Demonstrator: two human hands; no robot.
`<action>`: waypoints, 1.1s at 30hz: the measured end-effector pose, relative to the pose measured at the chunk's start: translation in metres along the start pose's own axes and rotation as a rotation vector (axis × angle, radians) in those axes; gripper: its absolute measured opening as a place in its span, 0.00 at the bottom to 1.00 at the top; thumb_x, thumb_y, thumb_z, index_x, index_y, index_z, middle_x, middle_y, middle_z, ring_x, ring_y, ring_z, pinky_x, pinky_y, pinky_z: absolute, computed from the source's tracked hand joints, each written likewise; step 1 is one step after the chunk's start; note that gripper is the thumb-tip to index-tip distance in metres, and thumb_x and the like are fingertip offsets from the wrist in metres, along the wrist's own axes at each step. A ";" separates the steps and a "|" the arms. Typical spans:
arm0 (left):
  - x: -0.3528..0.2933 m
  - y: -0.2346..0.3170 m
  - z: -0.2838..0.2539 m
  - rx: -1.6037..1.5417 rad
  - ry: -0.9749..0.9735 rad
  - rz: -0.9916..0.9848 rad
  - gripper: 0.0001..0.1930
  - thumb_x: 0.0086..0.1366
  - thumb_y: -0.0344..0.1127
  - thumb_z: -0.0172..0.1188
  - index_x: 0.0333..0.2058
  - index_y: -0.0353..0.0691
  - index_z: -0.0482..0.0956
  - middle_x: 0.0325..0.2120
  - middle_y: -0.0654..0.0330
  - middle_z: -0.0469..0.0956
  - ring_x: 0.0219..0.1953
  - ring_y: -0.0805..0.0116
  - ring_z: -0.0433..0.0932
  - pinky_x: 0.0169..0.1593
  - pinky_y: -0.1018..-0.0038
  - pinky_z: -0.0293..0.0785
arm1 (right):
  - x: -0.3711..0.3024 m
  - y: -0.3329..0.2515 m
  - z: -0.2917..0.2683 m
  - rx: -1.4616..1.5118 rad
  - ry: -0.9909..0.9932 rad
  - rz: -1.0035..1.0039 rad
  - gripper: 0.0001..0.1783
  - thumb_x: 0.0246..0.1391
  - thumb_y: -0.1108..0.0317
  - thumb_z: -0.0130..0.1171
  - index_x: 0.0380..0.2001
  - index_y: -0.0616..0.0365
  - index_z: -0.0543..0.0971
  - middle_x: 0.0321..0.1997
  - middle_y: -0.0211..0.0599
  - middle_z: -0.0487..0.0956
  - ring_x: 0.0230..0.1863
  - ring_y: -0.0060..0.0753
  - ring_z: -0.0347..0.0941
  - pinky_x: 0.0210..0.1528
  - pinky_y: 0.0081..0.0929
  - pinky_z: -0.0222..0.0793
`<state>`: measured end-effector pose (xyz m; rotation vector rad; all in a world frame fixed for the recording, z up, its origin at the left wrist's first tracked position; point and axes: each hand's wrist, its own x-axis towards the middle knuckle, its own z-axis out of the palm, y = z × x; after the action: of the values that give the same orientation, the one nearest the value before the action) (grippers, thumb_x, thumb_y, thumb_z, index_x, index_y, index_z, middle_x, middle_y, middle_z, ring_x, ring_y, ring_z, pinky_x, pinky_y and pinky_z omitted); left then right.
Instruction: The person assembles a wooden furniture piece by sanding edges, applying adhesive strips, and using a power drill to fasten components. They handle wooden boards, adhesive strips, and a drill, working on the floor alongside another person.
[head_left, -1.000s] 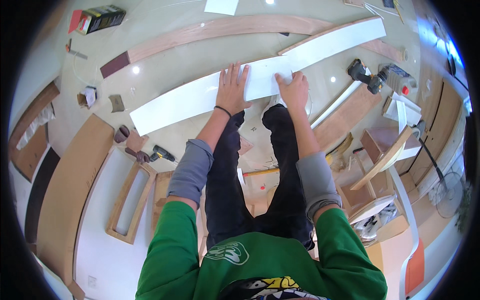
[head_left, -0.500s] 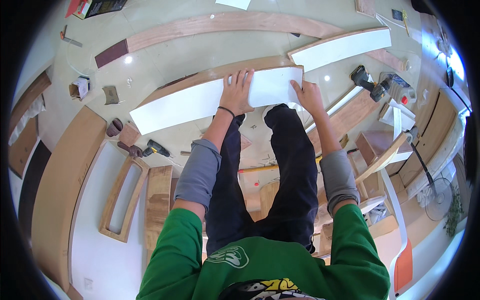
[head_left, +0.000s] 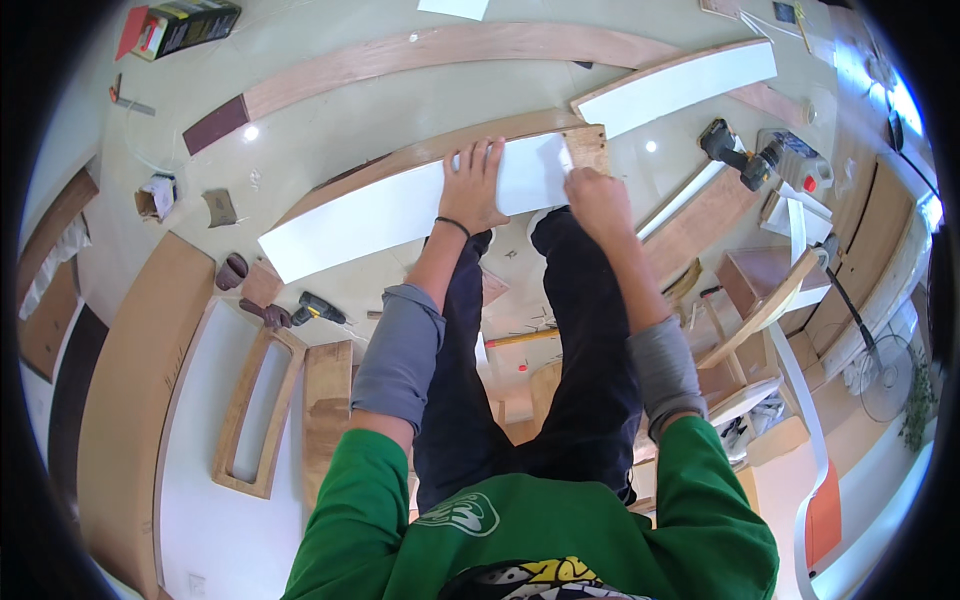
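Observation:
A long wooden board [head_left: 400, 159] with a white facing sheet [head_left: 350, 225] lies across in front of my feet. My left hand [head_left: 472, 188] rests flat on the white face, fingers spread toward the board's far edge. At the right end, my right hand [head_left: 598, 205] is closed in a pinch on the sheet's end edge. Bare wood with small dark holes shows beyond that edge. My fingers partly hide the pinched edge.
Another white-faced board [head_left: 680, 88] and a long curved plank [head_left: 450, 45] lie farther off. A cordless drill [head_left: 740, 155] rests at right, another drill [head_left: 318, 307] at left. A wooden frame [head_left: 255, 410] and a fan [head_left: 885, 378] are nearer the sides.
My right hand has moved left and inward from the board's right end, drawing back the white sheet's edge and baring wood there. My left hand has stayed in place.

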<state>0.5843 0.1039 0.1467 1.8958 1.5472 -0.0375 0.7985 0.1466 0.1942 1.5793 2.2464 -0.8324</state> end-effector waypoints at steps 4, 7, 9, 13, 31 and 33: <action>-0.006 0.000 0.007 0.010 0.054 0.019 0.63 0.28 0.49 0.75 0.66 0.41 0.51 0.58 0.54 0.60 0.62 0.54 0.58 0.64 0.50 0.49 | -0.015 -0.013 0.004 0.097 0.044 0.083 0.12 0.57 0.60 0.54 0.28 0.57 0.76 0.29 0.41 0.79 0.29 0.46 0.79 0.32 0.40 0.76; -0.018 0.008 0.020 0.038 0.064 0.021 0.62 0.29 0.48 0.75 0.65 0.40 0.52 0.58 0.54 0.60 0.61 0.53 0.59 0.64 0.50 0.49 | -0.027 0.008 0.003 0.217 0.060 0.262 0.16 0.57 0.57 0.56 0.27 0.61 0.76 0.28 0.47 0.79 0.29 0.51 0.78 0.33 0.43 0.74; -0.024 0.009 0.027 0.062 0.078 0.021 0.61 0.30 0.48 0.75 0.65 0.40 0.52 0.58 0.53 0.60 0.61 0.53 0.59 0.64 0.50 0.49 | -0.027 0.032 0.006 0.352 -0.050 0.378 0.20 0.56 0.53 0.58 0.26 0.63 0.77 0.28 0.51 0.79 0.29 0.53 0.78 0.34 0.45 0.74; -0.025 0.012 0.030 0.055 0.108 0.035 0.60 0.31 0.47 0.75 0.65 0.41 0.52 0.59 0.53 0.59 0.61 0.52 0.59 0.63 0.50 0.50 | -0.026 0.059 0.011 0.461 -0.356 0.391 0.32 0.53 0.38 0.55 0.29 0.63 0.81 0.31 0.55 0.80 0.35 0.53 0.79 0.39 0.43 0.74; -0.019 0.003 0.019 0.026 -0.006 0.002 0.67 0.27 0.53 0.78 0.67 0.42 0.50 0.61 0.55 0.57 0.63 0.56 0.56 0.65 0.51 0.49 | -0.011 0.002 -0.016 0.181 -0.397 0.109 0.28 0.66 0.54 0.41 0.24 0.68 0.76 0.28 0.59 0.78 0.35 0.62 0.75 0.44 0.49 0.70; -0.018 0.000 0.019 0.004 0.009 0.009 0.66 0.27 0.53 0.78 0.67 0.42 0.50 0.61 0.55 0.57 0.63 0.56 0.56 0.65 0.51 0.49 | -0.009 -0.008 -0.022 0.162 -0.422 0.147 0.28 0.65 0.56 0.41 0.22 0.68 0.77 0.28 0.58 0.78 0.34 0.61 0.76 0.42 0.48 0.71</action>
<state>0.5867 0.0788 0.1398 1.9090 1.5455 -0.0281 0.7964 0.1509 0.2183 1.4476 1.7849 -1.1998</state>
